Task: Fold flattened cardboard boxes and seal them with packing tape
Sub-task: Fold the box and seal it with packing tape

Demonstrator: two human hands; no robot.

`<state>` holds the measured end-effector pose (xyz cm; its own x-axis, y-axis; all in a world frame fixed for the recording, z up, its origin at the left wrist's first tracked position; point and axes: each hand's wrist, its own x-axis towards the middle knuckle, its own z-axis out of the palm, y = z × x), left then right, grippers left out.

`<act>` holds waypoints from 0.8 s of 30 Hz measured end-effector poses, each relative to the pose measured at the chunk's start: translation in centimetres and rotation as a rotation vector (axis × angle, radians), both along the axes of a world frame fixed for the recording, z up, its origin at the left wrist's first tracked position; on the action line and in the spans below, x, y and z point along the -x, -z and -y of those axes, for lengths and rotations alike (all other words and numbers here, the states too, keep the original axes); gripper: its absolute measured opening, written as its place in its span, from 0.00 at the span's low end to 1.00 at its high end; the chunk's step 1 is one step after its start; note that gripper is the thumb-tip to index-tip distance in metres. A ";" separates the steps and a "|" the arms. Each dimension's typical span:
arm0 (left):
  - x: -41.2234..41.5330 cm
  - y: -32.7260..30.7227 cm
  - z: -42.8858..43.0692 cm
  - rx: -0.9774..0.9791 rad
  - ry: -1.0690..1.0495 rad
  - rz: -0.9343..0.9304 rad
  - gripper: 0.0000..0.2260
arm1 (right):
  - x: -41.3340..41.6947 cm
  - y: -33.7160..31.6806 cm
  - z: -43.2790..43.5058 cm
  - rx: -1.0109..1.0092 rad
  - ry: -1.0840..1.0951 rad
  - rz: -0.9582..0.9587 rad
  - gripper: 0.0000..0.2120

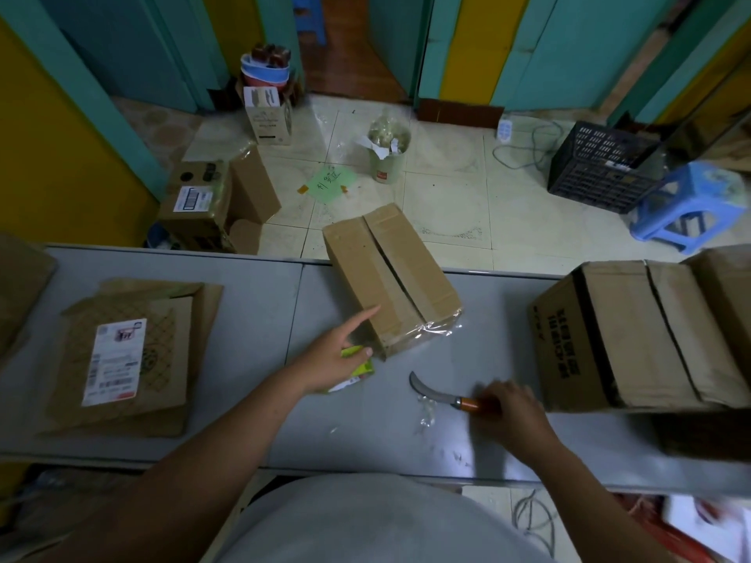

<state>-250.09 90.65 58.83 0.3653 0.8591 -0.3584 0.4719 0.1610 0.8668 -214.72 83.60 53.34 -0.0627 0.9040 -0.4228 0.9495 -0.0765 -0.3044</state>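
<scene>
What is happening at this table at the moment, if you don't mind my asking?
A person works at the grey table. Their left hand reaches to the small taped brown cardboard box, above a yellow-green packet; whether it holds that is unclear. Their right hand grips the orange handle of a curved-bladed knife. A larger brown cardboard box sits to the right, flattened labelled cardboard to the left.

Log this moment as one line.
left hand: index finger at small box | right hand: grips curved knife on table | flattened boxes: left, untouched
</scene>
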 end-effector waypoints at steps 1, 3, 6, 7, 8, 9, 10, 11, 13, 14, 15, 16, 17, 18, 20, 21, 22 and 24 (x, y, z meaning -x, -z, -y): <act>0.1 0.2 -0.1 0.030 0.005 0.032 0.33 | 0.1 0.2 0.2 -0.019 0.013 -0.005 0.12; 0.4 0.5 -0.2 0.068 0.021 0.069 0.35 | 0.0 0.6 0.4 -0.038 0.034 -0.048 0.14; 0.5 0.9 -0.6 0.085 0.030 0.074 0.37 | -0.2 -0.7 1.0 -0.058 0.095 -0.183 0.17; 0.5 1.0 -0.7 0.096 0.027 0.087 0.37 | -0.4 -1.5 1.4 -0.070 0.111 -0.219 0.16; 0.5 0.9 -0.7 0.107 0.026 0.098 0.37 | -0.6 -2.5 1.8 -0.080 0.111 -0.253 0.14; 0.5 0.7 -0.6 0.126 0.026 0.101 0.37 | -0.7 -3.5 2.3 -0.070 0.099 -0.286 0.12; 0.5 0.5 -0.5 0.144 0.022 0.101 0.37 | -0.5 -4.8 2.7 -0.037 0.078 -0.323 0.09; 0.6 0.3 -0.3 0.157 0.016 0.104 0.37 | 0.0 -6.0 3.0 0.005 0.054 -0.357 0.06; 0.5 0.2 -0.1 0.157 0.001 0.107 0.37 | 1.5 -8.4 3.3 0.044 0.017 -0.424 0.03; 0.4 0.3 -0.2 0.154 0.004 0.110 0.37 | 2.5 -9.5 3.3 0.041 0.008 -0.465 0.04; 0.5 0.7 -0.4 0.158 0.010 0.110 0.38 | 3.5 -10.4 3.2 0.030 0.001 -0.499 0.06; 0.6 0.9 -0.5 0.155 0.020 0.108 0.39 | 4.5 -11.0 3.0 0.018 -0.007 -0.523 0.07; 0.7 1.0 -0.6 0.155 0.032 0.110 0.39 | 5.4 -11.3 2.8 0.008 -0.012 -0.530 0.07; 0.8 1.1 -0.6 0.151 0.041 0.116 0.39 | 6.4 -11.4 2.6 0.002 -0.016 -0.529 0.06; 0.8 1.1 -0.5 0.147 0.051 0.135 0.39 | 7.9 -11.1 1.9 -0.029 -0.036 -0.516 0.06; 0.7 0.9 -0.5 0.142 0.056 0.129 0.39 | 8.6 -10.8 1.5 -0.049 -0.059 -0.502 0.06; 0.7 0.9 -0.5 0.136 0.061 0.114 0.39 | 9.3 -10.6 1.1 -0.063 -0.088 -0.482 0.07; 0.6 0.7 -0.6 0.144 0.072 0.082 0.39 | 10.3 -10.2 0.3 -0.072 -0.140 -0.434 0.07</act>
